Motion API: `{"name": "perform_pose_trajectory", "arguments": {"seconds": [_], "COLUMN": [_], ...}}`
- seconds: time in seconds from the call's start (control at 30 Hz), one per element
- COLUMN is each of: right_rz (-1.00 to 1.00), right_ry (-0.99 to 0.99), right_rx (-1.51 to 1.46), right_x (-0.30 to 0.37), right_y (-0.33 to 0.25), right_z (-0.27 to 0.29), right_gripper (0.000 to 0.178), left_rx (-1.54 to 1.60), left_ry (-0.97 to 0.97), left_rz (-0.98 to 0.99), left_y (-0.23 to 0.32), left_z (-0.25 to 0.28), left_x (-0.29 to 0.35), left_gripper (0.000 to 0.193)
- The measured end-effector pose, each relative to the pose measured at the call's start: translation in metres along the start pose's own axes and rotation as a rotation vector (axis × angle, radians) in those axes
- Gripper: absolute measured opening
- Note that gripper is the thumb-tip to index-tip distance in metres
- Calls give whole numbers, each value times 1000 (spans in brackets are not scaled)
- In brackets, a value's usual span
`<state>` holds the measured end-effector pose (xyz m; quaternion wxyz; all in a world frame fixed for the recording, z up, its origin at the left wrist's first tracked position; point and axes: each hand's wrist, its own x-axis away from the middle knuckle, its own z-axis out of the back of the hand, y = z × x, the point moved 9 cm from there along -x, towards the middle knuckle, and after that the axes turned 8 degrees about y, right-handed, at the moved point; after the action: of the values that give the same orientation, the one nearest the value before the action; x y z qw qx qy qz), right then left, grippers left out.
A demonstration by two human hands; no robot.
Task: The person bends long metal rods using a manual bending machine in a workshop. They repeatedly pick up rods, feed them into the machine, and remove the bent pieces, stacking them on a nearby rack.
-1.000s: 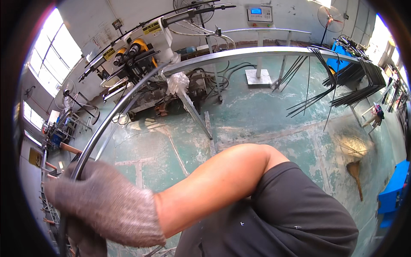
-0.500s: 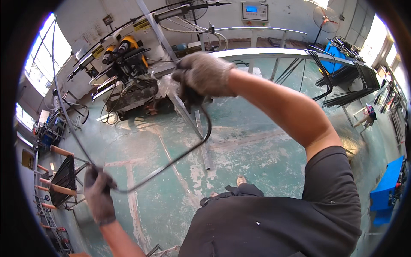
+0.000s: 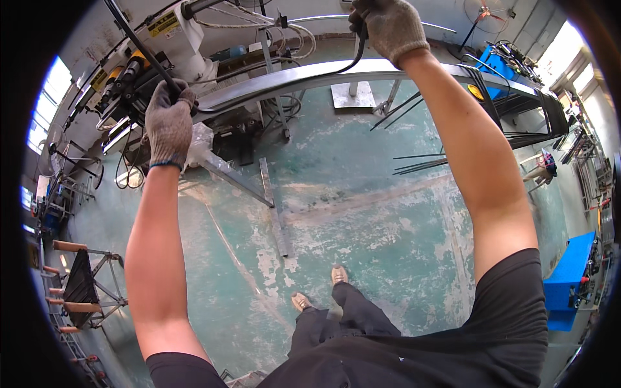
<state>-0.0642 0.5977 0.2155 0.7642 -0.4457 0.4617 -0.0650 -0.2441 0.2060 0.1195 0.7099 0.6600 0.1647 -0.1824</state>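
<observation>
In my gloved left hand (image 3: 169,123) is a dark, thin bent metal rod (image 3: 140,46), the fingers closed round it near one bend. From there one length rises to the upper left, past the picture's edge. The other length runs right, along a long grey metal beam (image 3: 317,74), and curves up at its far end. My gloved right hand (image 3: 393,29) is closed on that curved end, above the beam. I cannot tell whether the rod touches the beam. My left hand is nearest a machine with yellow-and-black cylinders (image 3: 134,64).
Several dark bent rods (image 3: 550,116) hang on the beam's right end, beside a blue machine (image 3: 493,68). A metal support leg (image 3: 275,213) stretches over the worn green floor. A rack with orange-brown bars (image 3: 81,307) stands left; a blue cabinet (image 3: 569,275) stands right.
Both hands have moved away from me, toward the beam. My left hand rose from the lower left; my right went up and to the right. The rod moved with them and now lies along the beam.
</observation>
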Motion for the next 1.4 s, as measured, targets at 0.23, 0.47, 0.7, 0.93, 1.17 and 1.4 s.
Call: {"name": "perform_pose_trajectory", "arguments": {"seconds": [0.23,0.47,0.7,0.93,1.17,1.4], "right_rz": [40,23,-49,122,83,58], "right_ry": [80,133,61,90,26,54], "right_rx": [-93,1,105,102,120,142], "right_x": [-15,-13,30,29,30,30], "right_y": [84,104,170,183,187,190], "right_z": [9,15,-6,-10,-14,-9], "right_gripper": [13,16,29,31,31,34], "left_rx": [-91,-148,-226,-185,-241,-321], "left_ry": [15,30,5,-12,-20,-11], "left_rz": [-125,-242,-309,-349,-397,-406], "left_y": [-50,-68,-82,-88,-86,-82], "left_z": [-71,-96,-98,-96,-90,-95], "left_x": [-33,-40,-39,-43,-43,-37], "left_gripper": [8,11,21,23,30,38]}}
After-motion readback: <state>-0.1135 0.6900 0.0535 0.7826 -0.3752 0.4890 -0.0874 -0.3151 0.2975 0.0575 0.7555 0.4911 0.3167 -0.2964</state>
